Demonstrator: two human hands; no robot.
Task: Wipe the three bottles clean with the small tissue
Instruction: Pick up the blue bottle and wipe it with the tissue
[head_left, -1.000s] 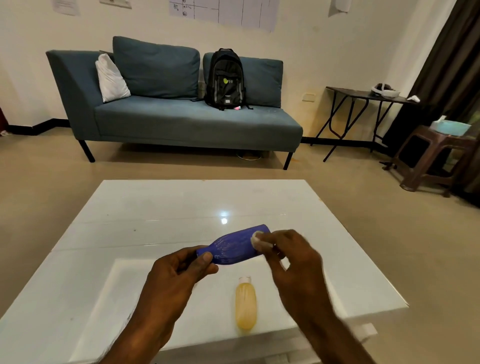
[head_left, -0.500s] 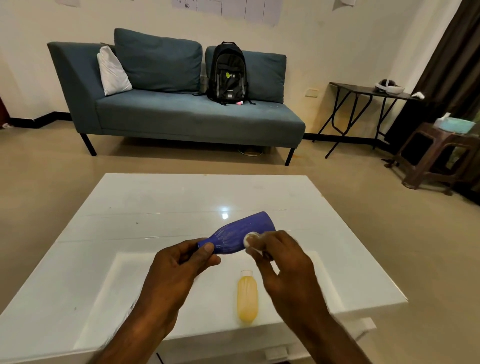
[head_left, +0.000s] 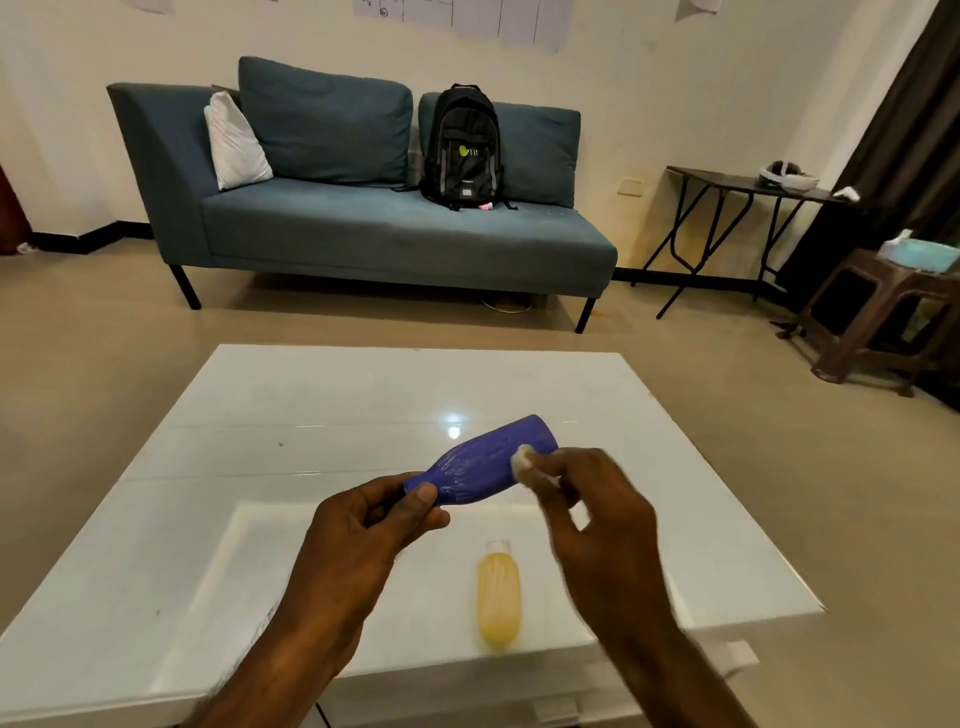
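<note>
My left hand (head_left: 363, 525) grips the narrow end of a blue bottle (head_left: 483, 465) and holds it tilted above the white table (head_left: 291, 415), wide end up and to the right. My right hand (head_left: 587, 504) pinches a small white tissue (head_left: 522, 460) against the bottle's wide end. A yellow bottle (head_left: 498, 597) lies flat on the table below my hands, its clear cap pointing away from me. A third bottle is not in view.
Beyond the table stands a blue sofa (head_left: 363, 228) with a white pillow and a black backpack (head_left: 462, 148). A dark folding table (head_left: 748, 192) and a brown stool (head_left: 883, 312) with a tissue box stand at the right.
The tissue has slid along the blue bottle's wide end, first inward and then back out. My left hand kept its hold and the view shifted slightly.
</note>
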